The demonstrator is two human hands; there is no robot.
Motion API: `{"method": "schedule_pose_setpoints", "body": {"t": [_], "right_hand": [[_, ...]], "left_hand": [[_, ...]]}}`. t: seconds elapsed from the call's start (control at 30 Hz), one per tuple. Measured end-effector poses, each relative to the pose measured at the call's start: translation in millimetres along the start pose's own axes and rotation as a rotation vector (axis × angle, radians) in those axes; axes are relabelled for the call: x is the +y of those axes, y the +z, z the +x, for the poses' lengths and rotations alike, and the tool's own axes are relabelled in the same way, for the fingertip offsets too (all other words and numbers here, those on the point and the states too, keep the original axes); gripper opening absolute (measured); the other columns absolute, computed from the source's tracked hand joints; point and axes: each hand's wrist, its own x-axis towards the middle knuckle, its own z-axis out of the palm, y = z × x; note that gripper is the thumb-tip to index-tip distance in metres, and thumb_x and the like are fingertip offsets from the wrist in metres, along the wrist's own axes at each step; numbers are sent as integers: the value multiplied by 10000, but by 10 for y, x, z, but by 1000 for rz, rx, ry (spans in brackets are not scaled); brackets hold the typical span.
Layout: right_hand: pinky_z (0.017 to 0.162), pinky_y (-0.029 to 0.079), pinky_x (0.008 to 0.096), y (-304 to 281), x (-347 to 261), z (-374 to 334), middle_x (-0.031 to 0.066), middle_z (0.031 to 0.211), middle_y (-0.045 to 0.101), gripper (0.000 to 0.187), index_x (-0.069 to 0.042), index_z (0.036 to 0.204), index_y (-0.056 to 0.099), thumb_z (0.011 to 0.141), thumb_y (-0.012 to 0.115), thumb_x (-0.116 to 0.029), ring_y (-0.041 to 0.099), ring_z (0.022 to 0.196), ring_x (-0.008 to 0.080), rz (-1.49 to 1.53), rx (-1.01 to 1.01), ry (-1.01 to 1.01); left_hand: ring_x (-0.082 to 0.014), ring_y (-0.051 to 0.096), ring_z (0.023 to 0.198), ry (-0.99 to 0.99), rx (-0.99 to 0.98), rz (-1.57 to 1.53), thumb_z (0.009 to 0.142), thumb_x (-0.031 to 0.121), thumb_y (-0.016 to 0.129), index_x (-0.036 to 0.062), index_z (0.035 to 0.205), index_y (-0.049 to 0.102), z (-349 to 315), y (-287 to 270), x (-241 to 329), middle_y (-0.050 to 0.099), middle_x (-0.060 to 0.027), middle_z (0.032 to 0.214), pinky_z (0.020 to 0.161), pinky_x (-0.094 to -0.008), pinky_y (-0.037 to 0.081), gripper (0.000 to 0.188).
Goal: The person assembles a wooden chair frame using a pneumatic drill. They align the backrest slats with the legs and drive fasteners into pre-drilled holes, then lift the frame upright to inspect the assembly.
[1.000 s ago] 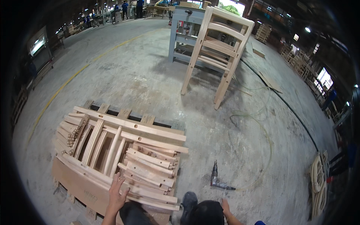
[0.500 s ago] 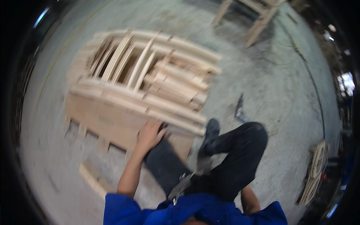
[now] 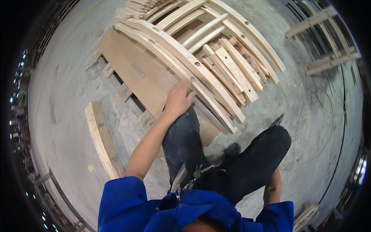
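My left hand (image 3: 179,98) rests on my bent left knee, thumb apart from the fingers and nothing visible in its grasp. Its blurred fingertips reach the edge of the nearest curved wooden rail (image 3: 181,69); whether they touch it I cannot tell. Of my right arm only the forearm (image 3: 273,185) shows, and the hand is hidden behind my right thigh. Beyond the left hand, light wooden slats (image 3: 228,71) with holes lie stacked between long curved rails. Under the rails is a brown board (image 3: 131,63) with green print.
Pallet blocks (image 3: 124,92) jut out below the board. A curved timber piece (image 3: 101,135) lies on the concrete floor at left. Wooden frames (image 3: 328,42) stand at the far right, and more wooden pieces (image 3: 306,217) lie at lower right. A dark cable (image 3: 342,127) crosses the floor.
The view has swung, so the wood stack appears farther up and right. My left hand remains on the knee, now closer to the rail's edge. The timber piece at left shows more fully.
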Motion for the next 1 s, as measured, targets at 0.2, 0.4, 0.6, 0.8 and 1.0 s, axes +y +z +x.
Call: {"method": "schedule_pose_setpoints", "body": {"t": [0.2, 0.4, 0.6, 0.8, 1.0], "right_hand": [[963, 420, 463, -56, -124, 583, 299, 1357, 481, 713, 12, 1433, 384, 868, 614, -359, 517, 1172, 410, -7, -28, -58], [922, 456, 468, 136, -507, 1225, 298, 1334, 504, 707, 1, 1431, 389, 861, 620, -347, 556, 1130, 410, -82, 30, -290], [774, 490, 396, 276, -697, 1185, 214, 1176, 616, 785, -63, 1507, 298, 824, 653, -220, 620, 960, 287, -410, 302, -545], [720, 485, 346, -260, -679, 1005, 175, 1125, 612, 837, -85, 1524, 270, 775, 643, -127, 592, 862, 234, -59, 57, -359], [666, 479, 295, -847, -1381, 639, 135, 1074, 607, 907, -108, 1541, 241, 726, 632, -33, 564, 764, 181, 240, 70, -551]], "left_hand": [[-382, 541, 1201, -458, 305, -208, 831, 263, 698, -71, 1289, 536, 612, -109, -281, 574, -274, 1245, 1027, -401, 417, 590], [-354, 339, 1381, -539, 584, 40, 787, 298, 767, -65, 1450, 280, 1360, 176, -272, 310, -282, 1488, 1146, -444, 264, 899], [-294, 62, 1507, -678, 576, 20, 785, 261, 714, 34, 1546, 41, 1592, 279, -306, 115, -141, 1621, 1161, -629, 17, 1041], [-284, 67, 1504, -833, 494, -45, 790, 179, 703, 53, 1543, 28, 1546, 309, 15, 115, -140, 1610, 1160, -638, 66, 1019], [-311, 79, 1498, -792, 546, -101, 787, 119, 692, 32, 1531, 75, 1464, 262, -41, 128, -169, 1598, 1153, -643, 61, 971]]}}
